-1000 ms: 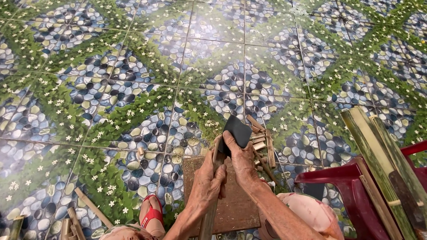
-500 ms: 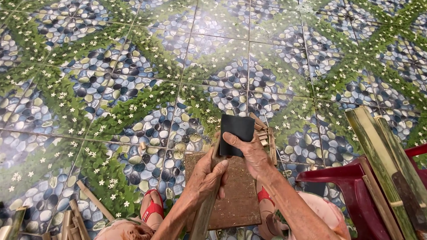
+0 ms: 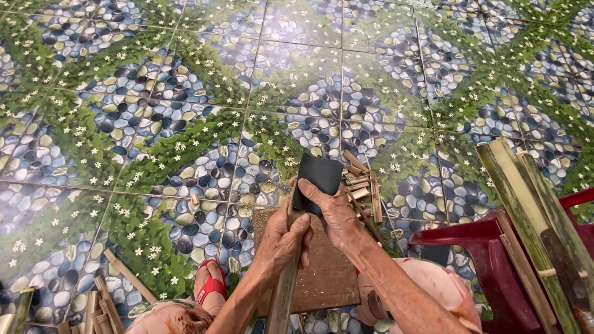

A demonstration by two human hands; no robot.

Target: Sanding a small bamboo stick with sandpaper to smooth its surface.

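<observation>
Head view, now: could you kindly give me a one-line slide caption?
Left hand grips an upright bamboo stick while right hand holds a dark blade at its top, above a wooden board.

Floor tiles: glossy glazed ceramic, printed pebble-and-leaf pattern. Board on them: rough brown wood, dusty. Dark blade above board: matt metal. Bamboo stick: smooth, greenish. Chair right of board: shiny red plastic.

A home floor used as a craft spot — glossy pebble-and-leaf patterned tiles, split bamboo lengths leaning on a red plastic chair at right, offcuts scattered — a wooden board near.
</observation>
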